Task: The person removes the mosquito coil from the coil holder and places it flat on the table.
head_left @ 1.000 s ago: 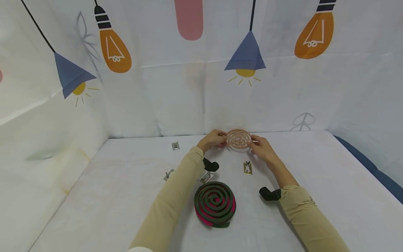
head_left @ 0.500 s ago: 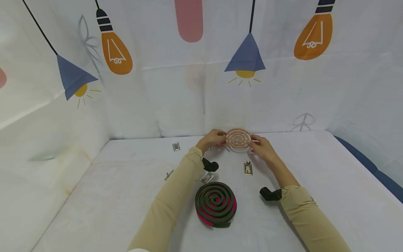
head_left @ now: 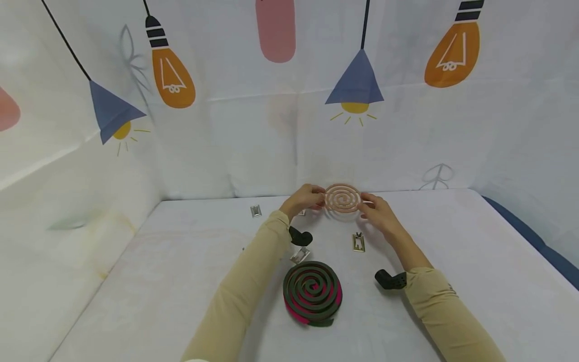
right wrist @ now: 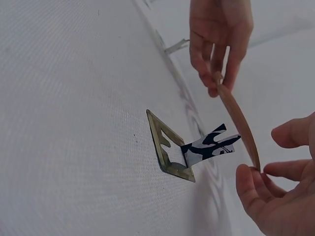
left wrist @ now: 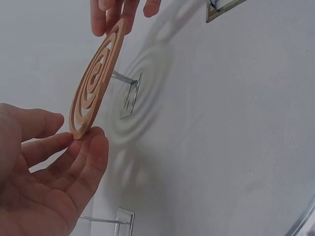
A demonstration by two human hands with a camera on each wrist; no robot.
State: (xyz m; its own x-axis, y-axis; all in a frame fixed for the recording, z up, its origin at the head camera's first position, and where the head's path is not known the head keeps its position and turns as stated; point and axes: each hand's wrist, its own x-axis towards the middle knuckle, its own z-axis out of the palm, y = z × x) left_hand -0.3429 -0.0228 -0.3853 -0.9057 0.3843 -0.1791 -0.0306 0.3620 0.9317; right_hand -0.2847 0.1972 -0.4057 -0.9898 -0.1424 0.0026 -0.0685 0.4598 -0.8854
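Note:
A brown mosquito coil (head_left: 342,185) is held raised above the far part of the table, between both hands. My left hand (head_left: 306,198) grips its left edge between the fingers, the thumb standing off it. The opposite edge is held by the fingers of my right hand (head_left: 377,215); its thumb (right wrist: 293,132) is also apart from the coil. Under the coil, in the left wrist view, stands a silver metal coil stand (left wrist: 129,102) with a raised prong. A brass-coloured stand (right wrist: 165,147) with a patterned upright tab shows beside the coil in the right wrist view.
A spiral stack of green and pink coils (head_left: 312,287) lies nearer the person. Silver stands lie at the back left (head_left: 256,210) and close behind the stack (head_left: 300,255). A printed white curtain (head_left: 253,146) hangs along the table's far edge.
The head view has shifted slightly. Both hands keep their hold on the brown mosquito coil, almost still. The left sleeve now covers more of a small metal piece at its left.

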